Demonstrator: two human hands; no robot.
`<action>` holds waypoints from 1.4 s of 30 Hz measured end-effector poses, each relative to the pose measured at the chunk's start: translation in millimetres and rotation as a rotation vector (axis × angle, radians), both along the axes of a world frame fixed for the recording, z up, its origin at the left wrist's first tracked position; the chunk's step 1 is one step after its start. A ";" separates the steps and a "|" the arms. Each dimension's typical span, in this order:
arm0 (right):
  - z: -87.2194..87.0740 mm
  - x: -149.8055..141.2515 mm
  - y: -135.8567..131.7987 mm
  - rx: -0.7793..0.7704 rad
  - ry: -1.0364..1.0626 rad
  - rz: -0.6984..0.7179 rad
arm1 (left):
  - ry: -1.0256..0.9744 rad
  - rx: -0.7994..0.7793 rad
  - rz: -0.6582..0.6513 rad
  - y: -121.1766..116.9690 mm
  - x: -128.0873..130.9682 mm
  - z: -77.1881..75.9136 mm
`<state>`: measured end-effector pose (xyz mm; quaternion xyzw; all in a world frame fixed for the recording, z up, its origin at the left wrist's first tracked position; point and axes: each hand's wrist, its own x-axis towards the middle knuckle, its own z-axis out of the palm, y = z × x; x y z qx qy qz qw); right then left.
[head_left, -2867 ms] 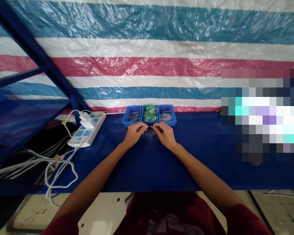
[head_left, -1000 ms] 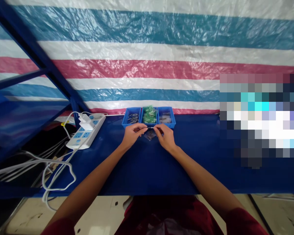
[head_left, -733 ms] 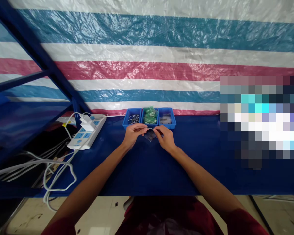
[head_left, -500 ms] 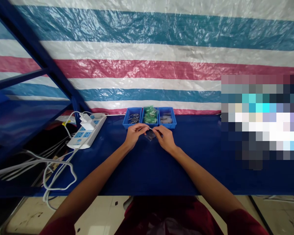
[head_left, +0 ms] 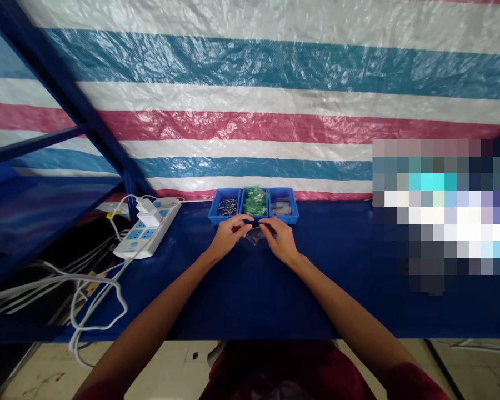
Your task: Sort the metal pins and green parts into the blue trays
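Observation:
My left hand is over the table just in front of the bins, its thumb and index finger apart with nothing visible between them. Facing it, my right hand has thumb and fingertips pinched together; whatever is in the pinch is too small to make out. Beneath the fingertips lies a small clear plastic bag with dark contents. Behind the hands stand three blue bins. The left bin holds small metal pins or screws, the middle one green packets, and the right bin clear packets.
A white power strip with a plugged-in adapter lies left on the blue table. Loose white cables hang over the table's left side. A blue metal frame rises there. Striped sheeting forms the back; a pixelated area covers the right.
Earlier both hands pinched a thin silvery pin between them. Now my left fingers have parted and the pin no longer shows clearly. The view has tilted up slightly.

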<state>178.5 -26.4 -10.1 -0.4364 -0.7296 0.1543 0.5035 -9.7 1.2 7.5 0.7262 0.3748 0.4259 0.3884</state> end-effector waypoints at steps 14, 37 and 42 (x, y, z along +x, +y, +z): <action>-3.7 1.2 5.4 -0.027 -0.060 -0.132 | 0.182 0.539 0.640 28.0 -17.7 -0.1; -0.5 1.1 5.6 -0.260 -0.345 -0.304 | 0.891 0.697 -0.090 16.9 -3.5 -29.7; -1.7 0.6 5.9 -0.253 -0.335 -0.290 | 0.906 0.764 -0.041 13.8 4.4 -30.4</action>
